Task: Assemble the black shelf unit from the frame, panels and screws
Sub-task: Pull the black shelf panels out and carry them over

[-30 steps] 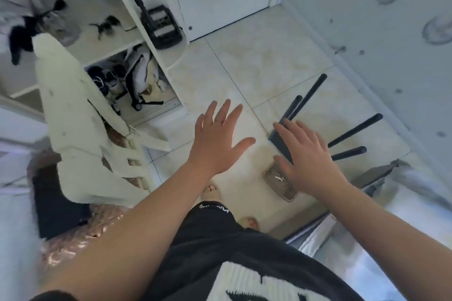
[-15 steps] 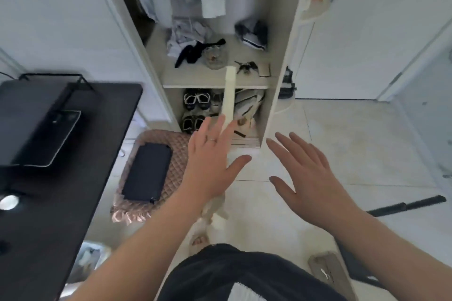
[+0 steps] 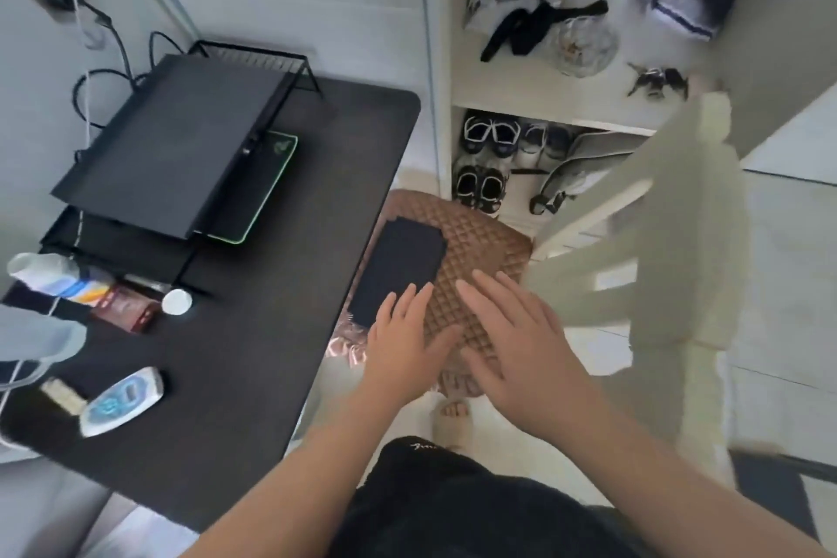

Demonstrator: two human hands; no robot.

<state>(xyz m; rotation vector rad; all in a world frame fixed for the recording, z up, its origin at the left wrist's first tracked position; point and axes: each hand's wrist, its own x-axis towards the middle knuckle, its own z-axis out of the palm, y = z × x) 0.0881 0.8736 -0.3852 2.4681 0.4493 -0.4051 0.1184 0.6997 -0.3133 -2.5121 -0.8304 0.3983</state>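
The black shelf unit (image 3: pixel 167 150), a wire frame with flat black panels, stands on the black desk (image 3: pixel 253 367) at the left. A smaller black panel (image 3: pixel 401 267) lies on a brown quilted cushion (image 3: pixel 480 249) on a chair below me. My left hand (image 3: pixel 403 344) hovers with straight spread fingers over the near end of that panel, holding nothing. My right hand (image 3: pixel 521 340) is flat and spread beside it, over the cushion, also holding nothing. No screws are visible.
On the desk lie a bottle (image 3: pixel 50 276), a white cap (image 3: pixel 177 301), a small box and a white-blue device (image 3: pixel 122 399). An open wardrobe (image 3: pixel 543 104) with shoes and clothes stands ahead. A cream plastic chair (image 3: pixel 656 240) is at the right.
My view has swung left from the floor and its black rods to the desk and cushion. Both hands stay spread in front of me and now hover over the cushion and panel.
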